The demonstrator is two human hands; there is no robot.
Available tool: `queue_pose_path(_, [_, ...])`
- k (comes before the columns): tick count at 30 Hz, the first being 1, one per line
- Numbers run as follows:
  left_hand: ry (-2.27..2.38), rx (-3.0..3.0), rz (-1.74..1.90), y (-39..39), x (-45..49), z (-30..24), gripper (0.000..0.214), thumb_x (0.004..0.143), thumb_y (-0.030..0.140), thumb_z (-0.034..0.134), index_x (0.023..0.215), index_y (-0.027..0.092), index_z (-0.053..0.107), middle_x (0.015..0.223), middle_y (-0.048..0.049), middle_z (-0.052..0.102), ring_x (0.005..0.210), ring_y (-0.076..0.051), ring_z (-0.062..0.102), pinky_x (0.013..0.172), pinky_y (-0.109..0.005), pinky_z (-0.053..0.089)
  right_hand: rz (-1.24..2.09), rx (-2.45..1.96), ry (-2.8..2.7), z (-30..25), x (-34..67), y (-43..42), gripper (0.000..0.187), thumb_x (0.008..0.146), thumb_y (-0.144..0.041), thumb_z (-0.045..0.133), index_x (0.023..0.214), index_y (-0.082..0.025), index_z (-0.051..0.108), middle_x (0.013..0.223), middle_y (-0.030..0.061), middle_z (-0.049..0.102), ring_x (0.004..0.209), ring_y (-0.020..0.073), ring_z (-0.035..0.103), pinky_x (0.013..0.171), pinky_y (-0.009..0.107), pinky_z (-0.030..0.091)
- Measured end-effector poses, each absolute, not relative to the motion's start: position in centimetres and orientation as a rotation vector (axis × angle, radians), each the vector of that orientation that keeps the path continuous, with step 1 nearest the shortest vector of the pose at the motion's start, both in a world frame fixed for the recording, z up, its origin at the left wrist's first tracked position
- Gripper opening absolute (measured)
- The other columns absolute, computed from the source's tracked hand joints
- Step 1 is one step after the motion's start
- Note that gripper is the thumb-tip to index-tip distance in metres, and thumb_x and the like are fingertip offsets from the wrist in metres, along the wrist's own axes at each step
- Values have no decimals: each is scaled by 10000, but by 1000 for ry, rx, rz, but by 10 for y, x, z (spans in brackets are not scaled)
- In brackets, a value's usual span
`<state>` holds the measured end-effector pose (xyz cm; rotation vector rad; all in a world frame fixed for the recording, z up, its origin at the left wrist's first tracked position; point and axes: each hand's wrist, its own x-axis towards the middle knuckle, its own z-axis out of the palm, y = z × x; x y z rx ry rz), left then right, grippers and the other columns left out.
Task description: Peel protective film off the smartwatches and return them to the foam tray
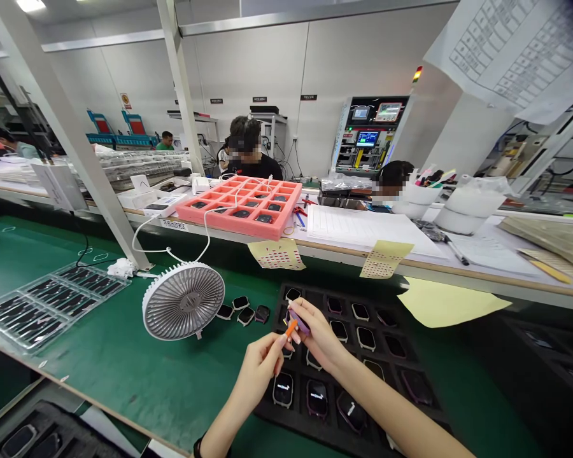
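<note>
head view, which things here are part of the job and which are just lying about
Seems in use:
left hand gripping an orange pick
right hand gripping a purple watch body
black watch tray under both hands

Seems just lying about:
grey desk fan
loose watches
clear tray of dark parts
pink foam tray

Green mat [138, 381] leaves passage left of the black tray [315, 299]; the round fan [183, 300] blocks the way farther out.
</note>
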<state>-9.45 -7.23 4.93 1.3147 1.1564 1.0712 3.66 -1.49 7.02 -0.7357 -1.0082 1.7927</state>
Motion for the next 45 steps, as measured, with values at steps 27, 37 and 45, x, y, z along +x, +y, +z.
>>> queue_pose_path(27, [1031,1138,1095,-72,-90,42,525,767,651,502,716,129,544,406,57,435,314,-20,186,354,-175,127,2047,-551,-732,65,31,-25,381,731,-398,702,687,-199,380,412,-114,359,316,20,143,354,170,206])
queue_pose_path(37, [1164,1230,1215,-65,-94,42,457,810,594,489,666,164,426,526,70,331,421,-40,260,399,-169,208,1540,-851,-1259,46,27,-34,288,808,-462,557,956,-236,457,724,-33,489,467,74,398,405,191,315])
queue_pose_path(45, [1537,1432,1035,-70,-147,18,472,816,608,402,618,179,410,535,36,393,507,-101,382,516,-209,296,765,-1352,-1578,18,90,69,205,827,-382,429,909,-206,492,877,58,574,753,197,551,680,323,438])
